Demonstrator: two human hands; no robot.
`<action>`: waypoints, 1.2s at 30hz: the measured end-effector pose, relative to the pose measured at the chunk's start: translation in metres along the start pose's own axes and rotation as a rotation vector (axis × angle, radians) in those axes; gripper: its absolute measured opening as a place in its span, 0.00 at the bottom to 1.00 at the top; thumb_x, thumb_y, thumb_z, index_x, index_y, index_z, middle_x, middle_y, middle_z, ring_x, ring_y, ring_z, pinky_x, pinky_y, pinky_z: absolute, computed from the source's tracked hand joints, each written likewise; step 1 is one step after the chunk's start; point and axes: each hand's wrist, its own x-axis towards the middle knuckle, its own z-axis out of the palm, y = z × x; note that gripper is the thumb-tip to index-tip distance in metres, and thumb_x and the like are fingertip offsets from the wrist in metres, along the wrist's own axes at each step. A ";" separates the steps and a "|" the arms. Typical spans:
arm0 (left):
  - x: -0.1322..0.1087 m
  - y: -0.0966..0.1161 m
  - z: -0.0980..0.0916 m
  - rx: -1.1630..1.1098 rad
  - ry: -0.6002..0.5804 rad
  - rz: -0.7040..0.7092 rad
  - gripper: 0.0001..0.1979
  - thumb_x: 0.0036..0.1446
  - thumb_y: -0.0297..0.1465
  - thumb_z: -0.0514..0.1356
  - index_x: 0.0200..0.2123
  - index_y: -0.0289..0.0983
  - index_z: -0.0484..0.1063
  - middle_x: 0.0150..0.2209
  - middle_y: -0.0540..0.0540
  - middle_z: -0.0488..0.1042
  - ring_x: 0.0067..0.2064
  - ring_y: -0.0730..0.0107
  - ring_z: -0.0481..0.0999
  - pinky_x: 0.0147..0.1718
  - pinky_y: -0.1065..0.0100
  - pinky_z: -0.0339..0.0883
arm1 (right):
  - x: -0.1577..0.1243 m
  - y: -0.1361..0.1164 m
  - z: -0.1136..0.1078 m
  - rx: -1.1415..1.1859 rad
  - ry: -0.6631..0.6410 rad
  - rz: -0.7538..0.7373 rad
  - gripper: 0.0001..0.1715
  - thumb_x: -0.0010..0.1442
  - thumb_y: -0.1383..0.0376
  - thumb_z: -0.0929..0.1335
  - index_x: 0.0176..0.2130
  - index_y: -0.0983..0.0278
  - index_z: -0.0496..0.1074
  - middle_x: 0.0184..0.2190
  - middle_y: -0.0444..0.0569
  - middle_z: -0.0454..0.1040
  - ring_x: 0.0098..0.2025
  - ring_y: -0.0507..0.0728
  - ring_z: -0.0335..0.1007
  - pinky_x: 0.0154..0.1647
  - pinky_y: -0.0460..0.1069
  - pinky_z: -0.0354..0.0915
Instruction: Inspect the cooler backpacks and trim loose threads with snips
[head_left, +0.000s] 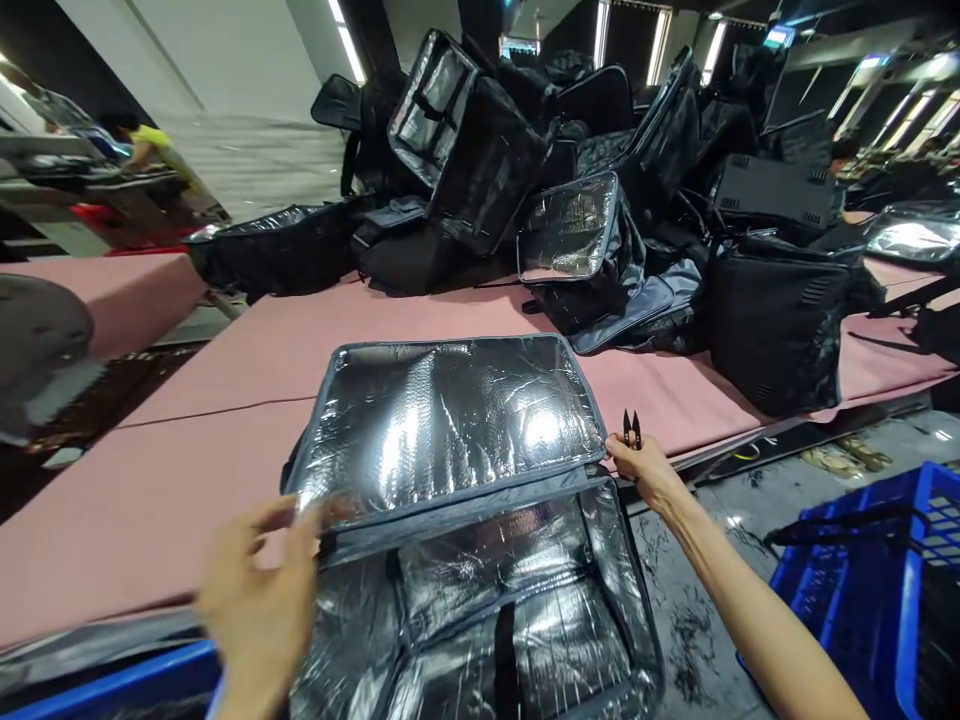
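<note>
An open insulated bag (480, 600) with silver foil lining lies in front of me, its lid (450, 415) folded back flat onto the pink table (187, 460). My left hand (259, 600) is at the lid's near left corner, fingers loosely spread and touching the grey edge binding. My right hand (645, 468) is closed at the lid's near right corner and grips small black thread snips (632, 428), whose two tips point up.
A big heap of black insulated bags (570, 170) fills the far side of the table. Blue plastic crates (877, 580) stand at my right and lower left. A person in a yellow top (146, 140) works far left.
</note>
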 end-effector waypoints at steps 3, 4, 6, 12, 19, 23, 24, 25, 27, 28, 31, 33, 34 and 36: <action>-0.008 0.067 0.037 0.008 -0.221 0.447 0.06 0.55 0.35 0.57 0.31 0.42 0.73 0.32 0.49 0.76 0.37 0.62 0.72 0.41 0.59 0.56 | -0.001 0.002 -0.001 0.037 -0.017 0.014 0.25 0.39 0.48 0.72 0.21 0.66 0.65 0.11 0.32 0.47 0.14 0.43 0.36 0.17 0.44 0.36; -0.011 0.089 0.053 0.003 -0.316 0.529 0.06 0.56 0.34 0.56 0.33 0.43 0.74 0.32 0.50 0.76 0.37 0.63 0.71 0.42 0.59 0.54 | -0.002 0.002 -0.002 0.041 -0.015 0.014 0.24 0.39 0.48 0.72 0.21 0.66 0.65 0.11 0.33 0.47 0.15 0.43 0.36 0.17 0.44 0.36; -0.016 0.124 0.083 -0.032 -0.463 0.607 0.08 0.58 0.32 0.55 0.34 0.42 0.74 0.33 0.49 0.75 0.36 0.66 0.70 0.40 0.61 0.53 | -0.007 0.003 -0.005 0.037 -0.008 0.016 0.24 0.41 0.49 0.72 0.22 0.67 0.67 0.11 0.33 0.49 0.15 0.44 0.37 0.17 0.44 0.35; -0.023 0.142 0.123 -0.007 -0.634 0.650 0.09 0.59 0.31 0.53 0.36 0.39 0.73 0.34 0.47 0.72 0.36 0.67 0.66 0.34 0.65 0.54 | -0.024 0.006 -0.016 -0.087 0.018 -0.039 0.20 0.46 0.52 0.71 0.26 0.68 0.72 0.16 0.38 0.60 0.19 0.46 0.49 0.20 0.44 0.46; 0.000 0.161 0.136 0.077 -0.789 0.833 0.11 0.59 0.31 0.53 0.39 0.44 0.74 0.31 0.47 0.69 0.33 0.67 0.64 0.30 0.66 0.53 | -0.020 0.004 -0.017 -0.060 -0.041 -0.065 0.17 0.46 0.54 0.71 0.27 0.67 0.73 0.25 0.44 0.72 0.24 0.48 0.60 0.25 0.45 0.55; 0.022 0.177 0.148 0.087 -0.944 1.126 0.10 0.57 0.29 0.55 0.27 0.37 0.74 0.28 0.47 0.68 0.31 0.68 0.63 0.28 0.66 0.52 | -0.020 0.006 -0.017 0.123 0.019 0.099 0.22 0.41 0.51 0.72 0.24 0.67 0.68 0.21 0.43 0.70 0.14 0.42 0.41 0.16 0.43 0.39; 0.025 0.179 0.149 0.088 -0.956 1.168 0.11 0.57 0.28 0.54 0.25 0.36 0.73 0.27 0.47 0.68 0.31 0.68 0.63 0.27 0.66 0.52 | -0.021 0.007 -0.018 0.141 0.017 0.102 0.22 0.40 0.52 0.73 0.24 0.67 0.67 0.21 0.43 0.70 0.14 0.42 0.40 0.16 0.43 0.38; 0.027 0.180 0.150 0.088 -0.956 1.196 0.11 0.57 0.26 0.54 0.25 0.35 0.71 0.27 0.46 0.68 0.31 0.68 0.63 0.27 0.66 0.53 | -0.022 0.008 -0.019 0.143 0.012 0.098 0.22 0.40 0.52 0.73 0.24 0.67 0.67 0.21 0.43 0.70 0.14 0.42 0.40 0.16 0.43 0.38; 0.025 0.179 0.149 0.090 -0.924 1.200 0.09 0.57 0.24 0.52 0.27 0.34 0.70 0.29 0.46 0.68 0.32 0.67 0.63 0.26 0.66 0.53 | -0.024 0.012 -0.023 0.099 0.008 0.075 0.22 0.42 0.51 0.72 0.24 0.67 0.67 0.22 0.44 0.71 0.14 0.42 0.41 0.15 0.43 0.39; 0.022 0.177 0.148 0.089 -0.907 1.180 0.08 0.56 0.23 0.51 0.28 0.34 0.69 0.30 0.45 0.68 0.32 0.67 0.63 0.26 0.66 0.53 | -0.025 0.014 -0.026 0.045 0.015 0.042 0.21 0.44 0.51 0.70 0.24 0.67 0.68 0.22 0.44 0.71 0.15 0.43 0.44 0.16 0.44 0.42; 0.011 0.171 0.145 0.081 -0.877 1.012 0.08 0.56 0.22 0.49 0.31 0.34 0.67 0.31 0.45 0.67 0.32 0.67 0.62 0.27 0.66 0.55 | -0.027 0.019 -0.038 -0.215 0.082 -0.127 0.19 0.50 0.52 0.68 0.25 0.66 0.70 0.25 0.47 0.73 0.23 0.50 0.62 0.24 0.46 0.58; 0.006 0.167 0.145 0.047 -0.881 0.872 0.09 0.58 0.24 0.47 0.31 0.35 0.66 0.30 0.45 0.66 0.32 0.67 0.62 0.29 0.66 0.55 | -0.031 0.019 -0.046 -0.421 0.133 -0.234 0.17 0.50 0.54 0.68 0.33 0.65 0.72 0.32 0.48 0.75 0.34 0.56 0.69 0.36 0.49 0.63; 0.004 0.166 0.145 0.023 -0.887 0.818 0.09 0.59 0.25 0.47 0.31 0.35 0.66 0.30 0.46 0.66 0.32 0.67 0.62 0.29 0.66 0.56 | -0.034 0.017 -0.049 -0.522 0.157 -0.278 0.19 0.50 0.55 0.68 0.39 0.64 0.72 0.37 0.48 0.75 0.39 0.57 0.70 0.40 0.50 0.63; 0.001 0.166 0.145 -0.035 -0.905 0.745 0.10 0.59 0.26 0.45 0.30 0.35 0.65 0.30 0.46 0.66 0.32 0.67 0.62 0.30 0.66 0.56 | -0.043 0.012 -0.051 -0.717 0.190 -0.379 0.21 0.54 0.56 0.67 0.46 0.61 0.68 0.42 0.49 0.74 0.42 0.58 0.69 0.42 0.51 0.63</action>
